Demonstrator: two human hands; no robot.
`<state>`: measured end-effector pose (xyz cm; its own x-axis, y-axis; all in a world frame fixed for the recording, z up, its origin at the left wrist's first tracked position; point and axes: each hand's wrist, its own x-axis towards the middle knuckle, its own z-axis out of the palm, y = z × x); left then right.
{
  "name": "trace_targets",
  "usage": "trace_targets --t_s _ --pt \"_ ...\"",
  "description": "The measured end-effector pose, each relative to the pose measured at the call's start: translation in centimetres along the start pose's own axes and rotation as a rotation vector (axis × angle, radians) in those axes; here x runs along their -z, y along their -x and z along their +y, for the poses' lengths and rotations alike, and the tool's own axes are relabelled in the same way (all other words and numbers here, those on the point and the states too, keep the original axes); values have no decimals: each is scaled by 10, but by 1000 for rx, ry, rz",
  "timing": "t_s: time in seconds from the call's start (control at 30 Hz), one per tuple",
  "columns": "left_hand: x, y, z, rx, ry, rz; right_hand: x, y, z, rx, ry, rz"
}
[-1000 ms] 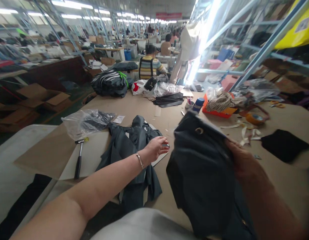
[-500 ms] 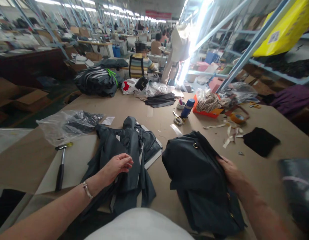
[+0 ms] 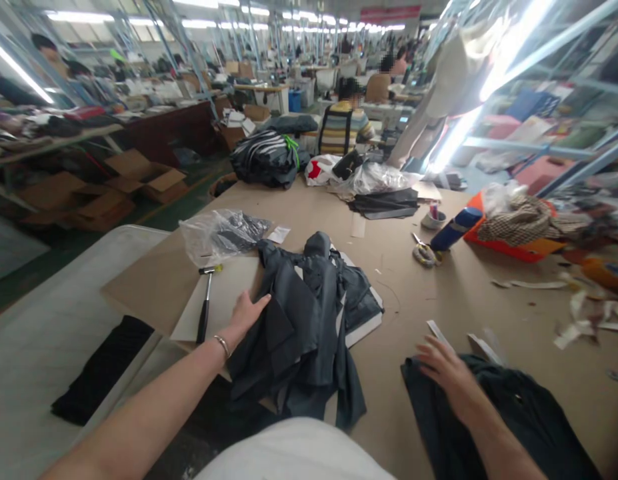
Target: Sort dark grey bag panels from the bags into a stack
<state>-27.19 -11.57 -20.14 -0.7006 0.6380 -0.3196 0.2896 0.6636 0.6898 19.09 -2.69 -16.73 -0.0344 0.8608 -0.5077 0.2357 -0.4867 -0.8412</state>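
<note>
My left hand (image 3: 247,313) reaches to the left edge of a heap of dark grey fabric pieces (image 3: 309,320). A finger or thumb stretches out against the cloth, and the other fingers are partly hidden. At lower right, my right hand (image 3: 449,373) lies with fingers spread over the near end of a dark bag-like item (image 3: 529,413) that has a small metal fitting. This item is partly cut off by the frame edge. White-edged pieces stick out beneath the heap's right side. A hammer (image 3: 205,310) rests on a pale board left of the heap.
Behind the heap lies a clear plastic bag (image 3: 213,233) with dark contents. Scissors (image 3: 425,253), a blue bottle (image 3: 456,228) and an orange box (image 3: 523,243) stand farther right. Black cloth (image 3: 103,370) lies at the left. A person (image 3: 346,123) sits beyond the table.
The view has swung left. My right hand has left the bag-like item's side edge, and the item now lies lower and flatter. My left hand has moved to the heap's left edge.
</note>
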Motion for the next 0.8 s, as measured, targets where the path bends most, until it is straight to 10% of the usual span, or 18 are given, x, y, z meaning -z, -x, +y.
trace_targets --t_s 0.13,0.27,0.43,0.63,0.8 --pt "-7 -21 -9 156 240 -296 -145 -30 15 -198 -10 -75" --pt "-28 -19 3 118 410 -497 -196 -48 32 -117 -26 -66" --pt "-73 11 30 235 576 -640 -174 -52 49 -7 -68 -109" --pt "-118 44 48 104 592 -750 -95 -51 54 99 -47 37" --pt "-112 44 57 -66 364 -557 -62 -40 18 235 64 148"
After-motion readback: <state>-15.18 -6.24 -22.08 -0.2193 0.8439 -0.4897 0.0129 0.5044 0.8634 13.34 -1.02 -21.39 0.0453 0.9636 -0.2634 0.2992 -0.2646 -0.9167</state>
